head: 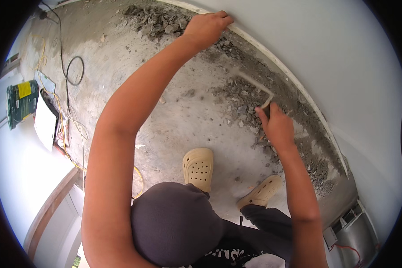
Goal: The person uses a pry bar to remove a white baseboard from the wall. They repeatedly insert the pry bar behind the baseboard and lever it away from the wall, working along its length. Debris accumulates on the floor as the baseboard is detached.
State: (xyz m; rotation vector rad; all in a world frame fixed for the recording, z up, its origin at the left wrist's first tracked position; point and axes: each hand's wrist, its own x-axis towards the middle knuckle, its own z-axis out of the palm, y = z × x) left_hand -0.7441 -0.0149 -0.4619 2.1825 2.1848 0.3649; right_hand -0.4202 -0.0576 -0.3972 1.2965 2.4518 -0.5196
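My right hand grips a flat-bladed trowel by its handle. Its thin blade, blurred and seen nearly edge-on, lies over grey rubble on the concrete floor. At the foot of the white wall, my left hand is against the narrow whitish strip, fingers bent; whether they grip it is hidden. A thicker heap of broken chips lies just left of that hand. Loose dirt and fragments follow the strip down to the right.
My beige clogs stand on the concrete floor. A dark cable loops across the left side, near a green bucket and yellow cords. A metal housing with wires sits at lower right.
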